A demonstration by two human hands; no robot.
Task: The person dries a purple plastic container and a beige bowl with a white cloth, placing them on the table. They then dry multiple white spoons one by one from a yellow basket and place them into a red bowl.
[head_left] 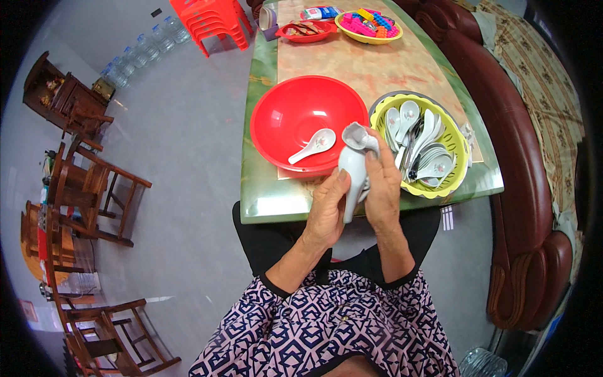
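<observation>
A white soup spoon [352, 168] hangs between my hands at the table's near edge, its bowl up and its handle pointing down toward me. My left hand [327, 204] is closed on it, thumb against the spoon. With my right hand [384, 188] I grip a crumpled greyish-white cloth [358, 136], bunched above and beside the spoon. In the large red basin [276, 119] ahead lies one white soup spoon [316, 146] with a small flower print. To the right, a yellow-green basket [463, 151] holds several white soup spoons [434, 166] and metal utensils.
The green-edged, marble-patterned table [276, 204] reaches away from me. On its far part are a yellow basket [370, 39] of coloured building blocks and a red dish [304, 39]. A brown leather sofa [502, 125] runs along the right; wooden chairs [94, 188] and red stools [210, 25] stand left.
</observation>
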